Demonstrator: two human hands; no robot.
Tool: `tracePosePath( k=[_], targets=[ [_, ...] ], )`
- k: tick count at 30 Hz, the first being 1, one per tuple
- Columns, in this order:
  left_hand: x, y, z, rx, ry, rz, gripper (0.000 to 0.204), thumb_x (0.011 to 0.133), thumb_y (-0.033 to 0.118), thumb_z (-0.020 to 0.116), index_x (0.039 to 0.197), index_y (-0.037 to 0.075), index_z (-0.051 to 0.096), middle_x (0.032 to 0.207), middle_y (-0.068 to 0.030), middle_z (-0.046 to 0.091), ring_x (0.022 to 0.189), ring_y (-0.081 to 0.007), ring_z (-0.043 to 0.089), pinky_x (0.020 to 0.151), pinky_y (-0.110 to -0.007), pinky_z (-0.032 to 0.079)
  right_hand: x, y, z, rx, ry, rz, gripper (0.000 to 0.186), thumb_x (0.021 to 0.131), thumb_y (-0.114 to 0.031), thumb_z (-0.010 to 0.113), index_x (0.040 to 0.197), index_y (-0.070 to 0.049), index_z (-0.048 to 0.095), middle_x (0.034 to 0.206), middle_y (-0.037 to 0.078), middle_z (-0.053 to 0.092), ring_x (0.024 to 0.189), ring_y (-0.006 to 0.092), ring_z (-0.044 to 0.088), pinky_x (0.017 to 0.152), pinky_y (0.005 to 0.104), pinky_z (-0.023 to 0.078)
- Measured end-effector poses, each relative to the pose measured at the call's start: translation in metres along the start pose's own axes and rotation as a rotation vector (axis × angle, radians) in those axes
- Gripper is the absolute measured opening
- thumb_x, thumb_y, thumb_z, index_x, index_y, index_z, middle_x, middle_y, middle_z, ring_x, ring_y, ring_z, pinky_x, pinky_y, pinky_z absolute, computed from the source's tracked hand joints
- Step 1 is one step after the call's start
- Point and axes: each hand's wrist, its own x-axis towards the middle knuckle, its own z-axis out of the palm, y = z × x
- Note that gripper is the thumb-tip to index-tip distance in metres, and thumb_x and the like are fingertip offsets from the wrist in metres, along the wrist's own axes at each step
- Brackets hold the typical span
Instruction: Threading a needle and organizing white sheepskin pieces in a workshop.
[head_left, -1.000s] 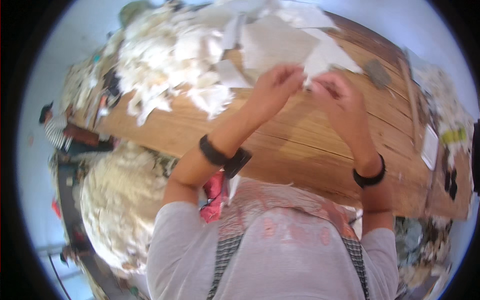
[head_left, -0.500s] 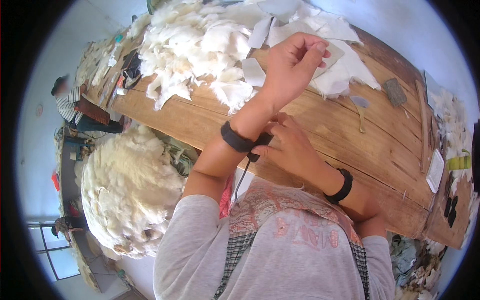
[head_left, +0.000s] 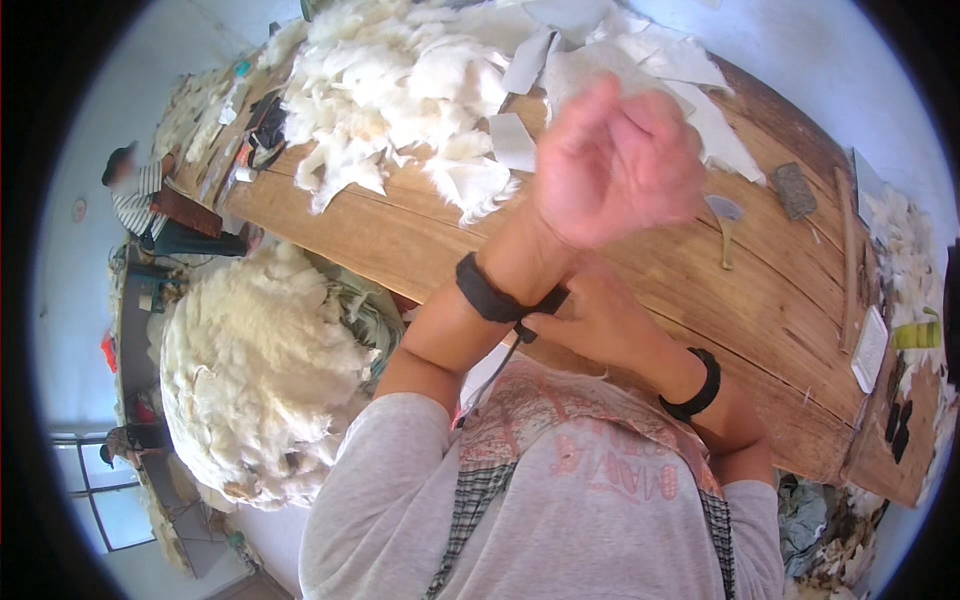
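My left hand point(head_left: 622, 165) is raised over the wooden table, its palm turned up. Motion smears its fingers, so I cannot tell how far they are closed; no object shows in it. Around the left wrist sits a black wristband point(head_left: 487, 290) with a dark cable point(head_left: 492, 378) hanging from it. My right hand point(head_left: 603, 315) reaches across and closes on the inner side of that band, thumb below it; its other fingertips are partly hidden behind the left wrist. A second black wristband point(head_left: 700, 385) is on the right wrist.
White furry pelts point(head_left: 400, 85) are heaped on the table point(head_left: 360, 235). A grey block point(head_left: 795, 190) and a tool with a pale curved head and yellowish handle point(head_left: 726, 235) lie to the right. A large fleece pile point(head_left: 255, 380) stands at left. Another person point(head_left: 150, 205) is at far left.
My left hand has turned its palm upward and shifted slightly right and nearer. My right hand stays at the left wristband, moving a little with it.
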Motion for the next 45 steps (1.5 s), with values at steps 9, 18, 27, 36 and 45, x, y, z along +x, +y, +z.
tracePosePath(
  k=[9, 18, 27, 36, 45],
  targets=[
    [-0.013, -0.048, 0.003, 0.481, 0.198, -0.395, 0.029, 0.088, 0.035, 0.05, 0.081, 0.007, 0.052, 0.071, -0.0035, 0.054, 0.06, -0.011, 0.051, 0.054, -0.024, 0.041, -0.016, 0.033, 0.025, 0.263, -0.278, 0.036, 0.044, 0.084, -0.023, 0.061, 0.121, -0.005, 0.046, 0.125, 0.009, 0.049, 0.116, 0.0174, 0.045, 0.096, 0.0301, 0.035],
    [-0.011, -0.055, 0.001, -0.439, 0.096, -0.022, 0.039, 0.092, 0.042, 0.035, 0.073, 0.011, 0.047, 0.063, -0.0026, 0.046, 0.054, -0.0152, 0.042, 0.05, -0.028, 0.034, -0.02, 0.061, 0.031, 0.352, -0.331, -0.038, 0.044, 0.089, -0.023, 0.051, 0.127, -0.006, 0.037, 0.127, 0.008, 0.042, 0.117, 0.0192, 0.041, 0.097, 0.0305, 0.034],
    [-0.046, -0.032, -0.01, 1.268, 0.12, -0.536, 0.019, 0.078, 0.011, 0.06, 0.094, 0.001, 0.059, 0.091, -0.012, 0.06, 0.084, -0.0208, 0.058, 0.074, -0.03, 0.045, -0.047, 0.06, -0.032, 0.013, -0.05, -0.135, 0.038, 0.079, -0.021, 0.059, 0.111, -0.004, 0.052, 0.109, 0.014, 0.052, 0.105, 0.0269, 0.047, 0.091, 0.0361, 0.038],
    [-0.203, 0.089, -0.113, 2.397, 0.262, -0.872, 0.03, 0.073, 0.012, 0.062, 0.101, 0.003, 0.054, 0.117, -0.0197, 0.05, 0.107, -0.0355, 0.047, 0.089, -0.041, 0.04, -0.249, 0.18, -0.229, -1.561, 0.3, 0.377, 0.015, 0.072, -0.009, 0.053, 0.086, -0.007, 0.057, 0.095, 0.014, 0.055, 0.095, 0.0255, 0.051, 0.086, 0.0415, 0.039],
    [-0.226, 0.061, -0.135, 2.478, 0.327, -0.776, 0.053, 0.083, 0.03, 0.053, 0.126, 0.002, 0.039, 0.137, -0.026, 0.025, 0.126, -0.0438, 0.023, 0.104, -0.049, 0.019, -0.291, 0.252, -0.294, -1.485, 0.404, 1.005, 0.021, 0.069, -0.017, 0.061, 0.087, -0.007, 0.058, 0.098, 0.011, 0.055, 0.095, 0.0269, 0.053, 0.08, 0.0397, 0.043]
  ],
)
